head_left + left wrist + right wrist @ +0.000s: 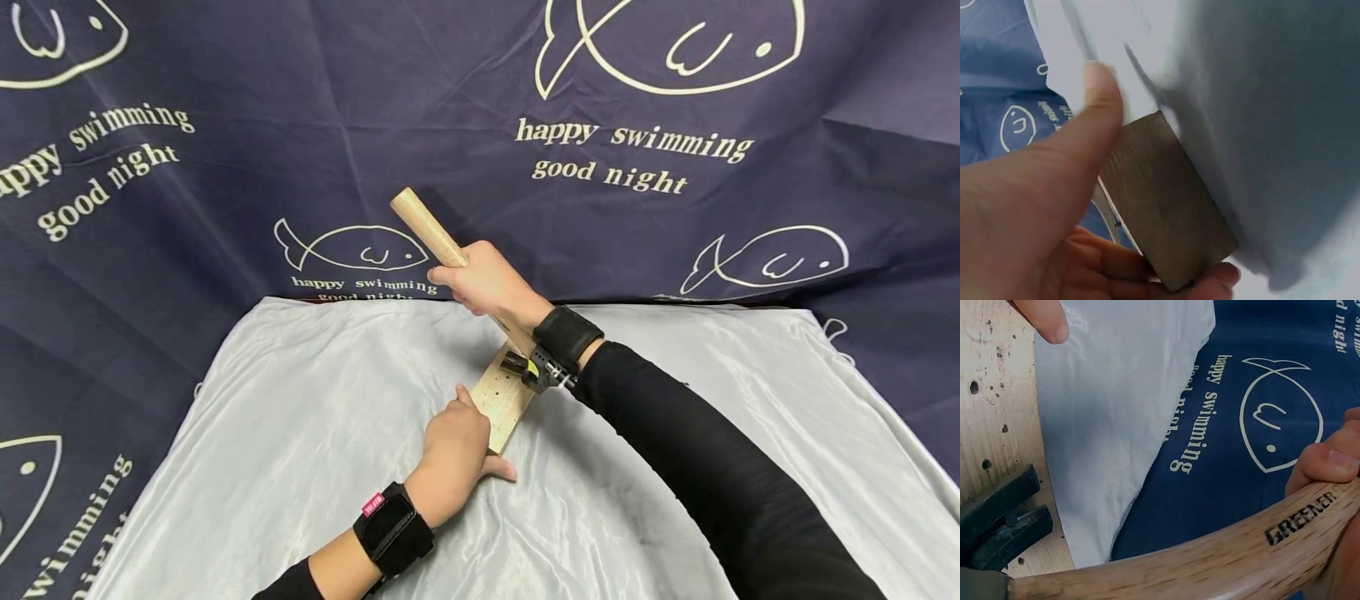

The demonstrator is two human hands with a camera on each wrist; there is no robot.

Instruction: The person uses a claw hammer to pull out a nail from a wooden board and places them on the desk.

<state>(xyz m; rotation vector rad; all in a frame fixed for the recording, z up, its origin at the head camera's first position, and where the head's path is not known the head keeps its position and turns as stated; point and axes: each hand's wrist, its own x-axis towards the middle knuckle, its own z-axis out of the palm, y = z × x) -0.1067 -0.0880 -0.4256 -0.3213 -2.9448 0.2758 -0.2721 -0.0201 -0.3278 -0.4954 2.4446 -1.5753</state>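
My right hand [487,279] grips a claw hammer [427,225] around its wooden handle, whose butt end points up and to the left in the head view. In the right wrist view, the hammer's black claw [1007,519] lies over the face of a wooden board, with a small dark nail-like stub between its two prongs. That board [498,404] is pale, thick and dotted with several holes. With thumb and fingers on opposite sides, my left hand [453,450] holds the near end of the board. The left wrist view shows the board's end face [1166,200] between thumb and fingers.
A shiny white cloth [315,433] covers the table under the board. Behind it hangs a dark blue curtain [360,150] printed with fish outlines and lettering. The table's back edge runs close to the curtain.
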